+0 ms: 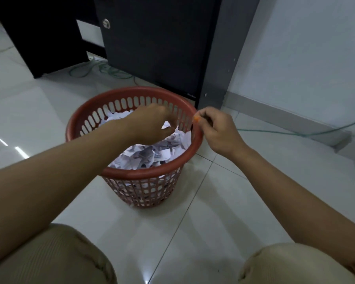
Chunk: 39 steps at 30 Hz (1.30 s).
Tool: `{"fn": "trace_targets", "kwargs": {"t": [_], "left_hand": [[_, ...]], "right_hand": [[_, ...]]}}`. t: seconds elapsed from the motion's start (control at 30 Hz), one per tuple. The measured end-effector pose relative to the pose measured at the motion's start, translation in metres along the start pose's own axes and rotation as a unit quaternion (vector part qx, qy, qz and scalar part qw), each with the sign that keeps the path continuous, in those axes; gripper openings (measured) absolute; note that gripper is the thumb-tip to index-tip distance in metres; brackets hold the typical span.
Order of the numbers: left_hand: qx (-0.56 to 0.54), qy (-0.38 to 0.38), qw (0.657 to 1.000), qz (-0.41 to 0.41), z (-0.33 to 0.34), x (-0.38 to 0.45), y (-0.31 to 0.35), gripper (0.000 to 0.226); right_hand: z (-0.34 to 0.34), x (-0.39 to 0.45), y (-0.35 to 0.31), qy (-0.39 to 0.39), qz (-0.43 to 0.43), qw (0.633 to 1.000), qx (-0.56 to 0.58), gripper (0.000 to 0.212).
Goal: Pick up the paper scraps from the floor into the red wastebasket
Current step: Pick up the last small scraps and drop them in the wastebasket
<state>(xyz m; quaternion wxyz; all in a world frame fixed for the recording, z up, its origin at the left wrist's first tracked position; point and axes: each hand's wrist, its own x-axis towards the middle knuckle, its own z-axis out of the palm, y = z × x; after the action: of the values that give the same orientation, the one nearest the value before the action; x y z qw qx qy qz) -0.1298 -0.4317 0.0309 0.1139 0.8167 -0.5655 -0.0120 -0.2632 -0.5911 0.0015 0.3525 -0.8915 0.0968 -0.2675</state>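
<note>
The red wastebasket (131, 173) stands on the white tiled floor in the middle of the view, filled with torn white and grey paper scraps (152, 154). My left hand (152, 126) hovers over the basket's opening, fingers curled downward; a white scrap shows at its fingertips, but whether it is held is unclear. My right hand (215, 132) is at the basket's right rim, pinching a small orange bit (196, 119) between its fingertips.
A dark cabinet (152, 48) stands right behind the basket, with a grey post (217, 78) beside it. Green cables (103, 70) lie on the floor behind, and one cable (295, 133) runs along the right wall. My knees (291, 265) frame the bottom.
</note>
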Motion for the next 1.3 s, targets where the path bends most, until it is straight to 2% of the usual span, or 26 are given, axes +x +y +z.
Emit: {"fn": "trace_targets", "kwargs": {"t": [0.1,0.17,0.23,0.43,0.67,0.87,1.0,1.3], "left_hand": [[0.000,-0.003,1.000,-0.016,-0.002,-0.006,-0.005,0.022],[-0.002,-0.003,1.000,-0.021,-0.003,-0.010,-0.008,0.022],[-0.005,-0.009,1.000,-0.027,-0.004,-0.012,-0.010,0.022],[-0.006,-0.015,1.000,-0.027,-0.004,-0.011,-0.009,0.023],[0.002,-0.019,1.000,-0.010,-0.002,-0.004,0.002,0.022],[-0.004,-0.018,1.000,0.007,0.001,0.003,0.010,0.021],[0.010,-0.033,0.999,0.010,0.006,0.009,0.020,0.020],[0.015,-0.036,0.996,0.077,0.011,0.028,0.055,0.017]], "right_hand": [[0.013,0.006,-0.003,-0.087,-0.052,0.990,-0.095,0.020],[0.018,0.007,0.001,-0.111,-0.060,0.982,-0.141,0.021],[0.016,0.006,0.004,-0.106,-0.053,0.982,-0.146,0.020],[0.013,-0.005,0.005,-0.124,-0.092,0.966,-0.206,0.040],[0.014,-0.019,0.010,-0.080,-0.098,0.978,-0.163,0.051],[-0.007,-0.033,0.023,-0.078,-0.102,0.978,-0.162,0.062],[-0.035,-0.043,0.033,-0.090,-0.102,0.964,-0.230,0.062],[-0.099,-0.060,0.039,-0.154,-0.030,0.909,-0.386,0.083]]}}
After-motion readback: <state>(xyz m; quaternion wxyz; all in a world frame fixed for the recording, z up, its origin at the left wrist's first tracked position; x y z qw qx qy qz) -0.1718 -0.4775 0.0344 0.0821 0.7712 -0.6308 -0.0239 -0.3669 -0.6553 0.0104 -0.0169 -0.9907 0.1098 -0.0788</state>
